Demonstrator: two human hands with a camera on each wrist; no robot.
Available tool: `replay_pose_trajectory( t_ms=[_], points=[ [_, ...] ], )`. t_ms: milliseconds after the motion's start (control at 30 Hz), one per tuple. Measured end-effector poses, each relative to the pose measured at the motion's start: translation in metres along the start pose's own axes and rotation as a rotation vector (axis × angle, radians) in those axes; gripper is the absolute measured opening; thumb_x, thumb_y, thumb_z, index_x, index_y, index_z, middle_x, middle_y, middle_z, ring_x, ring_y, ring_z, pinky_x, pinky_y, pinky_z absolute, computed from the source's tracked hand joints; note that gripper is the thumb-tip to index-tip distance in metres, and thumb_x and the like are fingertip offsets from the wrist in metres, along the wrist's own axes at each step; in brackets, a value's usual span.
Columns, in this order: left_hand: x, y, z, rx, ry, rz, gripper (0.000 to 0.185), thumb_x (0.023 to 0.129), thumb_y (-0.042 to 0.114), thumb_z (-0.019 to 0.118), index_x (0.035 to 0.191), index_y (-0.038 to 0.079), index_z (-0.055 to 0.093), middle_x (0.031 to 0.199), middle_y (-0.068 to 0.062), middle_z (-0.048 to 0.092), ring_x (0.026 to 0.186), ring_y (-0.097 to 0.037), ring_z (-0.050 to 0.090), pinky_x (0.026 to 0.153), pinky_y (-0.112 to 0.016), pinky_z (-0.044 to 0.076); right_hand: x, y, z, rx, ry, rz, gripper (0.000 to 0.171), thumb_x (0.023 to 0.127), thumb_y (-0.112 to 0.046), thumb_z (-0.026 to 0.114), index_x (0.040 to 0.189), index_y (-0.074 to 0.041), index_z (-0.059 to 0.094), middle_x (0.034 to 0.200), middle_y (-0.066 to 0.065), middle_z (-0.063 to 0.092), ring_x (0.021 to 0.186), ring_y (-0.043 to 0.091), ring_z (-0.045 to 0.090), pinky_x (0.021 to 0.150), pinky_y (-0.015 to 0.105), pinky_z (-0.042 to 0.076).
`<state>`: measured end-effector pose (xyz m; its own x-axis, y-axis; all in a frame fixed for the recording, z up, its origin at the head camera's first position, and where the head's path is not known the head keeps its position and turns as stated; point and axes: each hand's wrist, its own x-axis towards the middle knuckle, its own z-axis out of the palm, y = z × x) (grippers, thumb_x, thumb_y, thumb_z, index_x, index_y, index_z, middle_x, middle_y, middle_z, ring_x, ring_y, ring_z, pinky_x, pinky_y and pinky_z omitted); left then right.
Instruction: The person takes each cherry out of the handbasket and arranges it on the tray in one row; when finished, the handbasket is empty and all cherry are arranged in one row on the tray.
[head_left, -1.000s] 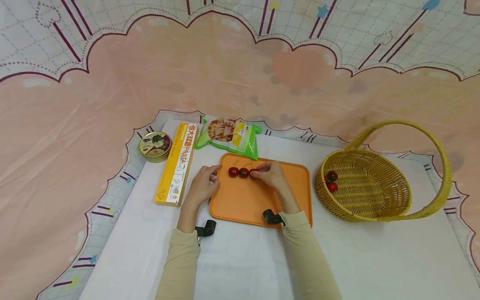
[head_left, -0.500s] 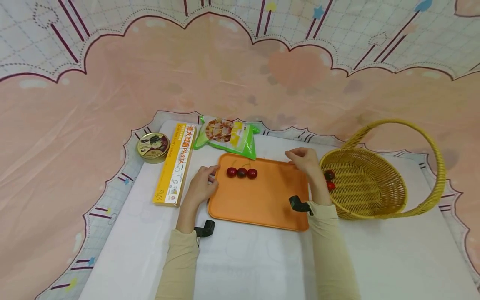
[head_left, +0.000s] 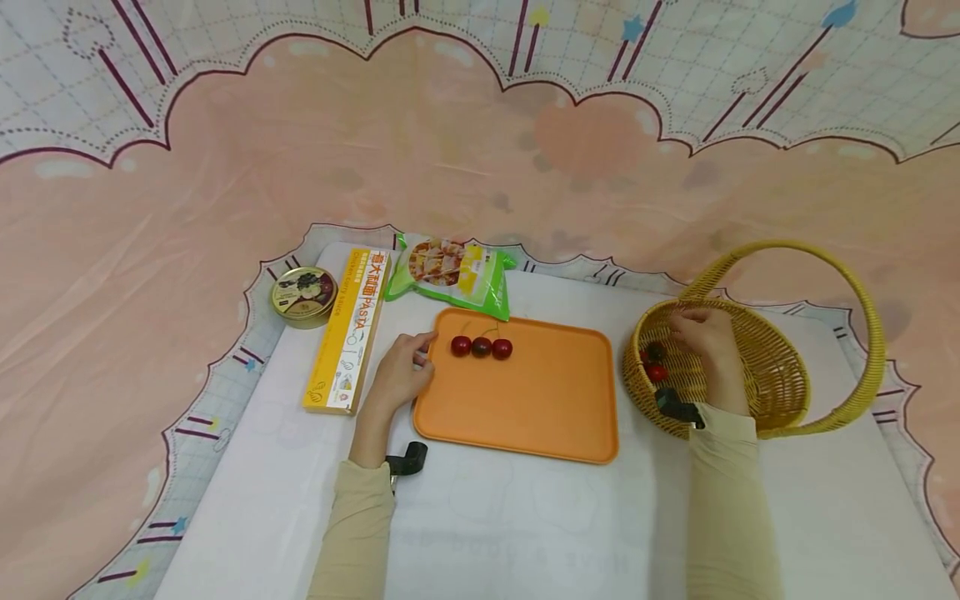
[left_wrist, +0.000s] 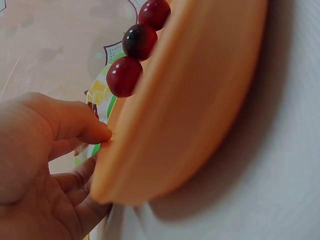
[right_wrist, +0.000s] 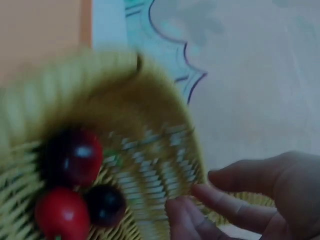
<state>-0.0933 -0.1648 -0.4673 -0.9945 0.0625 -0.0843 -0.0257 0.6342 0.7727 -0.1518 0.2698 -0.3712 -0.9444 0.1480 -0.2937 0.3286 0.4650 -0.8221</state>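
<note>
My left hand [head_left: 401,372] pinches the left edge of an orange tray [head_left: 517,408]. In the left wrist view its thumb lies on the rim and the other fingers are at the outer side. Three dark red cherries [head_left: 481,347] sit in a row near the tray's back left, with thin stems. My right hand [head_left: 708,337] hovers over the inside of a yellow wicker basket [head_left: 776,354], fingers loosely bent and holding nothing. At the basket's left side lie a bright red round fruit [right_wrist: 62,212], a dark red one [right_wrist: 82,157] and a smaller dark one [right_wrist: 106,205].
A yellow and white pasta box [head_left: 348,333] lies left of the tray, beside a round tin [head_left: 303,293]. Behind the tray is a green food bag [head_left: 453,275]. The basket's tall handle [head_left: 862,304] arches over its right side. Patterned cloth hangs behind.
My right hand has released the third cherry in the row on the tray and moved right, over the tray's edge, into the basket. The left hand stays at the tray's edge.
</note>
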Motion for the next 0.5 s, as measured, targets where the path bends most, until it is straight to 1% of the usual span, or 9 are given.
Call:
replay_pose_trajectory(
  t_ms=[67, 133, 167, 233, 367, 433, 500],
  points=[
    [0.000, 0.000, 0.000, 0.003, 0.000, 0.003, 0.051, 0.089, 0.006, 0.058, 0.140, 0.004, 0.054, 0.114, -0.015, 0.055, 0.093, -0.025, 0.058, 0.084, -0.040, 0.048, 0.001, 0.006, -0.006, 0.018, -0.021, 0.044, 0.045, 0.095, -0.012, 0.054, 0.127, 0.019, 0.051, 0.083, -0.002, 0.064, 0.066, -0.004, 0.060, 0.065, 0.019, 0.053],
    [0.000, 0.000, 0.000, 0.001, 0.000, 0.000, 0.051, 0.089, 0.006, 0.058, 0.140, 0.004, 0.054, 0.115, -0.015, 0.055, 0.094, -0.026, 0.058, 0.084, -0.040, 0.048, 0.004, 0.010, -0.009, 0.063, -0.053, 0.065, 0.035, 0.093, -0.007, 0.054, 0.119, 0.017, 0.057, 0.070, -0.009, 0.063, 0.063, 0.000, 0.061, 0.063, 0.020, 0.053],
    [0.000, 0.000, 0.000, 0.001, 0.001, -0.001, 0.051, 0.089, 0.006, 0.058, 0.140, 0.004, 0.054, 0.115, -0.015, 0.055, 0.094, -0.026, 0.058, 0.084, -0.040, 0.048, 0.004, 0.011, -0.011, 0.063, -0.078, 0.074, 0.032, 0.093, -0.006, 0.054, 0.117, 0.015, 0.059, 0.068, -0.010, 0.063, 0.064, 0.001, 0.062, 0.063, 0.021, 0.053],
    [0.000, 0.000, 0.000, -0.002, 0.004, -0.003, 0.051, 0.089, 0.005, 0.058, 0.139, 0.004, 0.054, 0.115, -0.015, 0.055, 0.094, -0.026, 0.058, 0.084, -0.041, 0.048, 0.006, 0.013, -0.013, 0.058, -0.131, 0.099, 0.026, 0.093, -0.006, 0.055, 0.112, 0.010, 0.063, 0.069, -0.009, 0.065, 0.066, 0.003, 0.063, 0.064, 0.023, 0.054],
    [0.000, 0.000, 0.001, -0.005, 0.006, -0.002, 0.051, 0.088, 0.005, 0.059, 0.140, 0.004, 0.054, 0.115, -0.015, 0.055, 0.094, -0.026, 0.058, 0.084, -0.040, 0.048, 0.009, 0.017, -0.015, -0.008, -0.223, 0.137, 0.023, 0.093, -0.010, 0.059, 0.108, 0.002, 0.071, 0.078, -0.007, 0.067, 0.073, 0.007, 0.066, 0.073, 0.030, 0.056],
    [0.000, -0.001, 0.001, -0.005, 0.005, 0.000, 0.052, 0.088, 0.005, 0.058, 0.140, 0.004, 0.054, 0.115, -0.015, 0.055, 0.094, -0.026, 0.058, 0.084, -0.040, 0.048, 0.011, 0.019, -0.015, -0.002, -0.262, 0.149, 0.022, 0.094, -0.009, 0.058, 0.107, 0.001, 0.073, 0.082, -0.005, 0.069, 0.076, 0.010, 0.067, 0.079, 0.035, 0.056],
    [0.001, -0.001, 0.001, -0.005, 0.005, 0.007, 0.052, 0.088, 0.005, 0.058, 0.140, 0.004, 0.054, 0.115, -0.015, 0.055, 0.093, -0.025, 0.058, 0.083, -0.039, 0.048, 0.013, 0.020, -0.015, 0.011, -0.286, 0.163, 0.022, 0.095, -0.008, 0.058, 0.105, 0.002, 0.074, 0.083, -0.002, 0.070, 0.077, 0.013, 0.069, 0.080, 0.038, 0.057]
  ],
)
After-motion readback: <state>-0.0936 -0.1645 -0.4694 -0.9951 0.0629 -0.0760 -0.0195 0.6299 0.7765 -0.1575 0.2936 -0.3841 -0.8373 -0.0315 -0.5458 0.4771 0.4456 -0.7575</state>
